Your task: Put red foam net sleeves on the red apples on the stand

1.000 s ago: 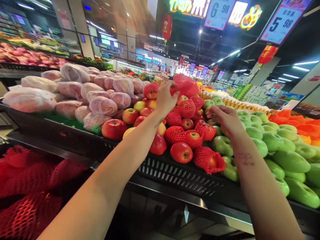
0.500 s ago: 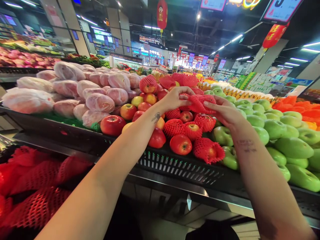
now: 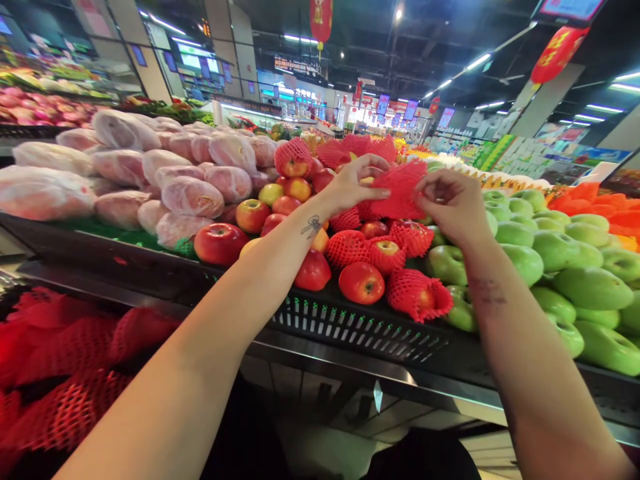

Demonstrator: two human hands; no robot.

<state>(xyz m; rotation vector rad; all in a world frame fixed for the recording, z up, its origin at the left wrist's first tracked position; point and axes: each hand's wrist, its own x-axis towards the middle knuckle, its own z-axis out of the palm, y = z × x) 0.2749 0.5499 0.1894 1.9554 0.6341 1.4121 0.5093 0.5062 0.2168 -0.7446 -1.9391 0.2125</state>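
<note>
While raised over a shop fruit display, left hand (image 3: 353, 183) and right hand (image 3: 453, 203) both pinching one red foam net sleeve (image 3: 400, 190), stretched between them, fingers of each clamped on its edges. Sleeve held in the air just above a heap of red apples (image 3: 361, 281), some bare, some wrapped in like netting. Green apples (image 3: 555, 250) to the right, bagged pale fruit (image 3: 193, 195) to the left, black slotted display tray (image 3: 350, 327) beneath. More red netting (image 3: 60, 373) piled low at left.
</note>
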